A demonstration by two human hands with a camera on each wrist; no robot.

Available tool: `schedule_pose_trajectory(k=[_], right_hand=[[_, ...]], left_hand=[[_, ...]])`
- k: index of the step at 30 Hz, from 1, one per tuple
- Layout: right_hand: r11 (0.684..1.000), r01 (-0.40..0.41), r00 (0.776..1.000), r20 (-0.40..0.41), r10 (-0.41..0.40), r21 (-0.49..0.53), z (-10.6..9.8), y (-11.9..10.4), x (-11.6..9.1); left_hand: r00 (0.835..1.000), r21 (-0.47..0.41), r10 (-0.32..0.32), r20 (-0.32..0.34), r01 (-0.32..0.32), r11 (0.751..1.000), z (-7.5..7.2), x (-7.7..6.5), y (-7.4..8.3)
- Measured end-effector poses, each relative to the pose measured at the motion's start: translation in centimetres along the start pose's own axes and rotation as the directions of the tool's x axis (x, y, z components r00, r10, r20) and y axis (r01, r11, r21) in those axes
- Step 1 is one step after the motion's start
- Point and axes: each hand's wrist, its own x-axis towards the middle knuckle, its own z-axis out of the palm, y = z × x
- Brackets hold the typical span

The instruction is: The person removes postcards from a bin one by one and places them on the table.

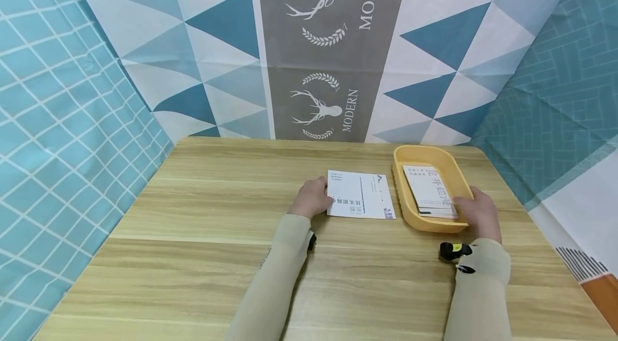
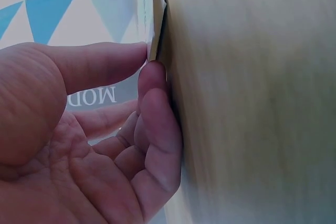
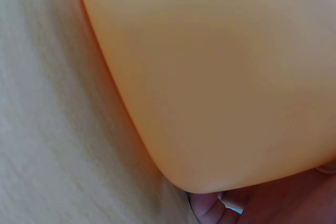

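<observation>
My left hand [image 1: 310, 199] pinches the left edge of a white printed card [image 1: 354, 193] on the wooden table. In the left wrist view, the thumb [image 2: 105, 64] lies on one face of the card and fingertips are behind it; its edge looks layered. To the right is a yellow-orange plastic basket [image 1: 425, 224]. Inside it lies a small stack of white printed cards [image 1: 429, 188]. My right hand [image 1: 480, 215] grips the basket's right front rim, thumb over the edge. The basket's wall [image 3: 210, 103] fills most of the right wrist view and hides most of that hand.
The wood-grain table [image 1: 193, 255] reaches back to a patterned cloth backdrop [image 1: 318, 89]. A blue tile-patterned cloth [image 1: 58, 132] hangs on the left, and a teal one [image 1: 555, 132] on the right. The card lies just left of the basket.
</observation>
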Motion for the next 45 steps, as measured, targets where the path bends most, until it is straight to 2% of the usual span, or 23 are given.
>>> schedule_pose_trajectory(k=[10,27,45], right_hand=[[1.000,-0.008,1.000,-0.003,0.008,0.016,0.11,0.06,0.12],[1.000,-0.017,1.000,0.006,0.017,0.017,0.04,-0.07,0.15],[0.999,-0.023,1.000,0.004,0.023,0.035,0.14,-0.09,-0.01]], left_hand=[[1.000,0.006,-0.023,0.001,0.023,1.000,0.04,-0.23,0.28],[1.000,0.079,-0.014,-0.025,0.016,0.997,0.54,-0.03,0.37],[0.999,0.096,-0.045,-0.019,0.046,0.994,0.68,-0.16,0.75]])
